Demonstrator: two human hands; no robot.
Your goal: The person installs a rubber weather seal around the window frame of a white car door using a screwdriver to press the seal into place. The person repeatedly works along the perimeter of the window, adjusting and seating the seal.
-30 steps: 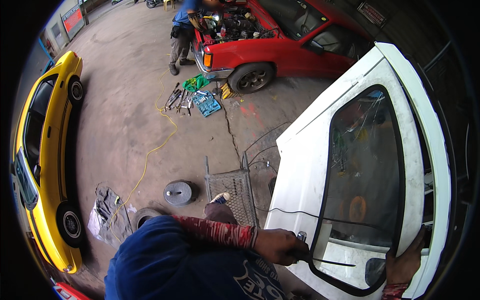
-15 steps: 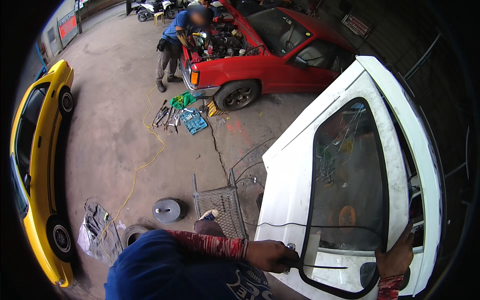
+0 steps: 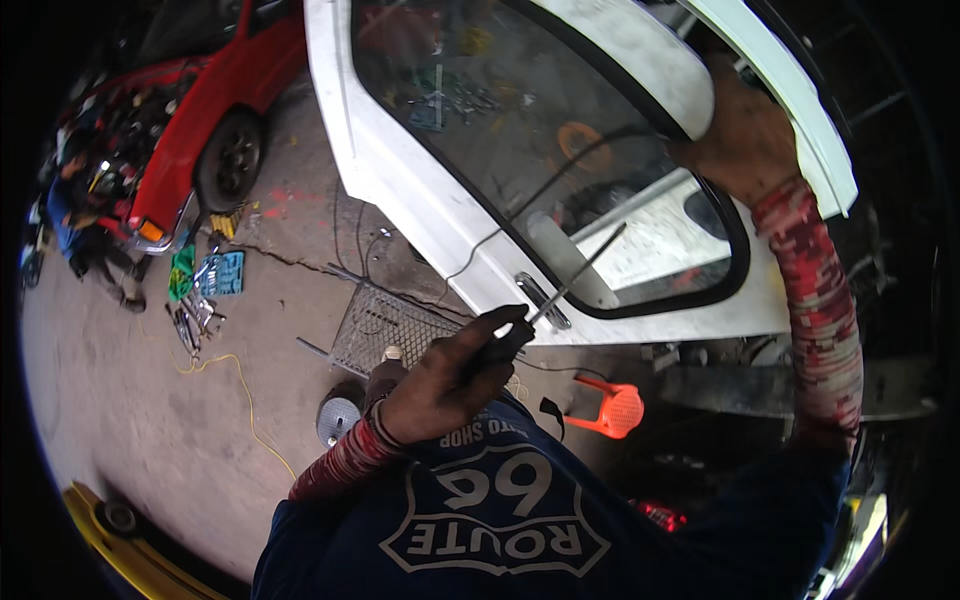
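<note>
My left hand (image 3: 440, 385) is closed around the dark handle of a screwdriver (image 3: 580, 270). Its long thin metal shaft slants up over the window, crossing in front of a chrome door handle (image 3: 543, 300). The white vehicle door (image 3: 400, 190) has a large pane edged in black rubber seal (image 3: 690, 295). At the door's right side, my right hand (image 3: 745, 140) grips the window frame, thumb near the seal; its other fingers are partly hidden and smeared. A thin dark cable (image 3: 475, 260) runs past the door handle.
An orange plastic stool (image 3: 612, 408) stands right of my body. Left of the door are a metal mesh frame (image 3: 375, 325), a round grey-topped stool (image 3: 340, 420), a blue tool case (image 3: 222, 272) and loose tools. A person (image 3: 75, 215) works at a red car (image 3: 215, 75).
The view has swung, so the door appears higher and the red car farther left. My left hand has turned the screwdriver from nearly level to slanting upward. My right hand stays at the frame.
</note>
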